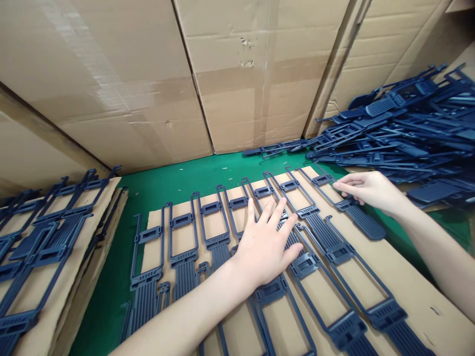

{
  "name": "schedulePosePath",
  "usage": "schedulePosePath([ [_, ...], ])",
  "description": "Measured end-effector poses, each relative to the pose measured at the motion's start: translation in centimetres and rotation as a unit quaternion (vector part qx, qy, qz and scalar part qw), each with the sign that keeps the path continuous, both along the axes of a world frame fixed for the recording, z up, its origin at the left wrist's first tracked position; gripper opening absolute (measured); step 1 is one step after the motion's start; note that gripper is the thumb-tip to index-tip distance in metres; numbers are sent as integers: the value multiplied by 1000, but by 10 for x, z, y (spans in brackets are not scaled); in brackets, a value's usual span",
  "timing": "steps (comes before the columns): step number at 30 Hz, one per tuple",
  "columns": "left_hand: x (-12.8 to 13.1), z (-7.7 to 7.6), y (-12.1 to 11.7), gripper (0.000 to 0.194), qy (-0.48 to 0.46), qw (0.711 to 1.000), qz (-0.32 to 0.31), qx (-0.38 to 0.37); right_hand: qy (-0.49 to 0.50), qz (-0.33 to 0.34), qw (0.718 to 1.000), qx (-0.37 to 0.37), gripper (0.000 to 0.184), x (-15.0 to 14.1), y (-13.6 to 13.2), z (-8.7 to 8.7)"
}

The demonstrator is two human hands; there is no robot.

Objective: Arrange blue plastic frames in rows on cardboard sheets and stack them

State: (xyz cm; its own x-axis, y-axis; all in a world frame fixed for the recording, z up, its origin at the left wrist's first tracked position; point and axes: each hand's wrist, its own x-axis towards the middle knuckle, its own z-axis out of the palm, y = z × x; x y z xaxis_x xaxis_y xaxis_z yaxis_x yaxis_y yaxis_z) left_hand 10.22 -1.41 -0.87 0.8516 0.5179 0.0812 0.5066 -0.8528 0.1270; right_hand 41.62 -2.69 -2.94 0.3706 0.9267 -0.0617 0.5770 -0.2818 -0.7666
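Observation:
Dark blue plastic frame pieces (218,242), each with an open rectangular loop and a ribbed paddle end, lie in rows on a cardboard sheet (411,267). My left hand (265,242) rests palm down with fingers spread over the middle pieces, hiding parts of them. At the right end of the upper row, my right hand (365,190) pinches the side of one plastic frame piece (361,220). That piece lies slanted along the sheet's right edge, its ribbed end toward me.
A heap of similar pieces (401,123) lies at the right, some reaching along the back. Stacked cardboard sheets (100,237) with more pieces stand at the left. Large cardboard boxes (260,74) form a wall behind the green table surface (170,180).

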Motion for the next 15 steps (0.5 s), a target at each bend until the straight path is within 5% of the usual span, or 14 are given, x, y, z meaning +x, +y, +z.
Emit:
schedulePosePath([
  [15,-2,-1,-1,54,-16,1000,4,7,-15,34,999,22,63,-2,5,-13],
])
